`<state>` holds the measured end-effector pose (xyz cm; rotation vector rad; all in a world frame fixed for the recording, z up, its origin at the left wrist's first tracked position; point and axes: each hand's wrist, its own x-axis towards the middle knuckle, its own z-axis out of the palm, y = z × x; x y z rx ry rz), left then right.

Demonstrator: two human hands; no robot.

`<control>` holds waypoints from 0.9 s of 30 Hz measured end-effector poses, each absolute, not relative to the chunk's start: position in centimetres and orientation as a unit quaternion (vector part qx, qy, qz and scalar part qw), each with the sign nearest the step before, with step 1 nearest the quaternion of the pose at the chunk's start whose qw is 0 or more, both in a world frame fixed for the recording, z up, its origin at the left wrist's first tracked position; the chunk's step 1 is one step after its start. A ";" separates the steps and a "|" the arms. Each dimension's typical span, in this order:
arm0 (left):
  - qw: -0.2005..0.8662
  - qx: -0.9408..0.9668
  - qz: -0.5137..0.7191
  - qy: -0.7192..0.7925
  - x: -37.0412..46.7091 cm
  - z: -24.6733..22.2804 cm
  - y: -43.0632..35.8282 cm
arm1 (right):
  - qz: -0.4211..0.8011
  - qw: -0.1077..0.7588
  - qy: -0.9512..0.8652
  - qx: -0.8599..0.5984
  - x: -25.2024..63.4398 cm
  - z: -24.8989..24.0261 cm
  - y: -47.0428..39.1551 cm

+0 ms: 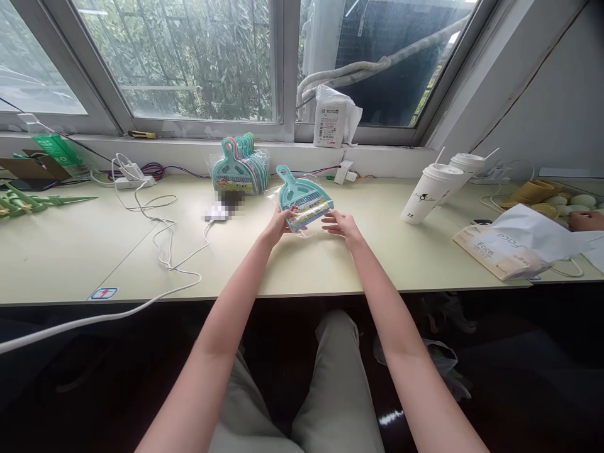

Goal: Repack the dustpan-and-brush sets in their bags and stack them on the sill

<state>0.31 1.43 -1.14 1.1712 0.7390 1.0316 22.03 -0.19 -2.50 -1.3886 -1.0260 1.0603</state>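
At the far left of the table (61, 251) we saw a green-labelled bottle (61, 150), cut off behind a brown box (33, 168), and spiky green stems (42, 200) running out of view. A white cable (182, 269) trailed from near the power strip (134, 182) toward the table's front edge. Next came a row of turquoise dustpans (233, 173) in clear wrap, standing at the back; they overlapped so much that we could not count them, and a pixelated patch (231, 202) just in front hid whatever lay there. Our left hand (278, 228) was clamped on the lower left corner of one wrapped dustpan (299, 189), thumb in front and the other fingers mostly hidden behind. That dustpan was raised and tilted above the middle of the table, apart from the row, its wrap and label in place; so one was out and in hand, while the others stood grouped. Our right hand (343, 226) was at its right edge, fingers spread, though we could not tell whether they gripped the wrap. Farther right stood two lidded paper cups (422, 195), one partly hiding the other, then a tissue pack (500, 248).
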 end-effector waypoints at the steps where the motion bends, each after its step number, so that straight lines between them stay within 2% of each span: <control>1: 0.654 0.497 0.466 0.329 -0.1 -1.2 1.8 | 0.382 0.542 -0.443 -0.603 22.0 -2.5 -0.2; 4: 0.670 0.461 0.478 0.332 -1.1 -1.5 2.7 | 0.180 0.584 -0.522 -0.594 21.8 -2.5 -0.4; 6: 0.679 0.455 0.471 0.331 -1.5 -1.7 3.0 | 0.115 0.583 -0.591 -0.546 21.5 -2.4 -0.6; 12: 0.686 0.462 0.435 0.356 -1.5 -2.1 3.0 | 0.161 0.575 -0.645 -0.476 20.9 -2.0 -0.8; 18: 0.708 0.480 0.399 0.330 -1.8 -1.9 2.6 | 0.137 0.610 -0.612 -0.484 20.9 -2.4 -0.5; 24: 0.716 0.541 0.326 0.298 -1.5 -1.5 1.6 | 0.087 0.603 -0.568 -0.553 21.5 -3.1 0.3; 27: 0.704 0.566 0.318 0.288 -1.2 -1.6 1.4 | 0.125 0.614 -0.547 -0.555 22.2 -3.8 1.1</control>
